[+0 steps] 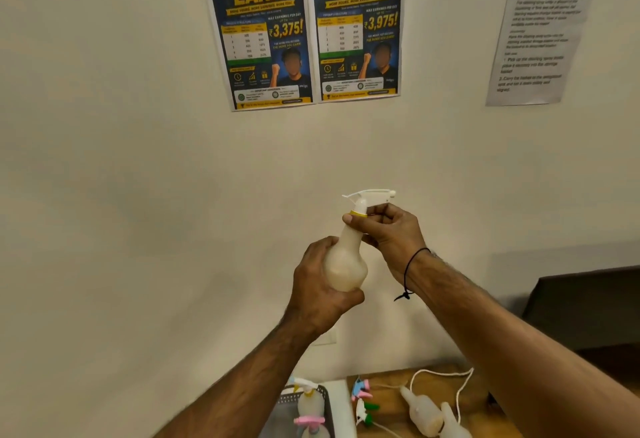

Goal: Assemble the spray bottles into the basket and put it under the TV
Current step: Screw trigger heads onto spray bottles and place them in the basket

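You hold the translucent cream plastic spray bottle (346, 264) upright in the air in front of the wall, well above the wooden table (391, 403). Your left hand (322, 285) wraps its round belly, fingers curled around it. Your right hand (388, 230) pinches the yellow collar (357, 213) under the white trigger head (372, 195). Down on that table lie two headless cream bottles (424, 415) and loose coloured trigger heads (362, 392); just left of them, the grey basket (323, 392) holds assembled bottles (308, 403).

basket (325, 399) left of table (388, 382) | loose bottles (424, 415) on table | posters (301, 29) on wall behind
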